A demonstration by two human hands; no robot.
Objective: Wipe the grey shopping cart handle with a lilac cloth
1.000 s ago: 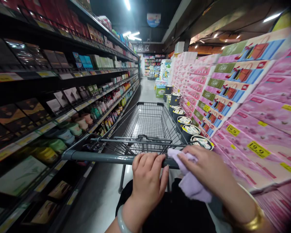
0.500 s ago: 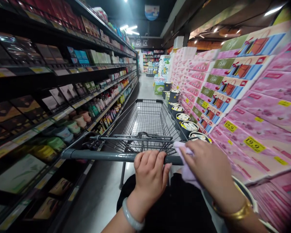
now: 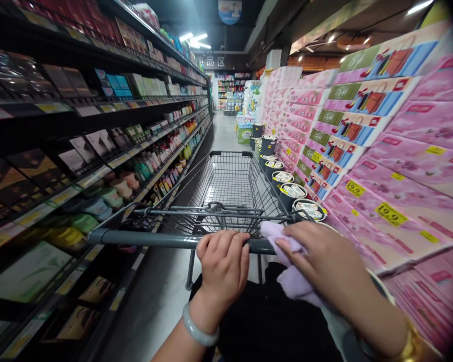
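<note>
A grey shopping cart (image 3: pixel 232 188) with a wire basket stands in front of me, its handle bar (image 3: pixel 147 240) running crosswise. My left hand (image 3: pixel 223 266) wraps its fingers over the middle of the bar; a pale bangle circles that wrist. Bunched under my right hand (image 3: pixel 320 251) is a lilac cloth (image 3: pixel 292 281), pressed against the right part of the bar. The cloth's lower end hangs below the bar. Part of the bar's right end is hidden behind the cloth and hand.
Long shelves (image 3: pixel 109 163) with boxes, jars and bottles line the left side. Stacked pink tissue packs (image 3: pixel 411 176) rise on the right, with a row of dark buckets (image 3: pixel 292 193) along their foot. A grey floor aisle (image 3: pixel 224 130) runs ahead to more shelves.
My right hand and the cloth have shifted a little left along the bar, and more cloth hangs down. My left hand stays on the bar, slightly further left in view.
</note>
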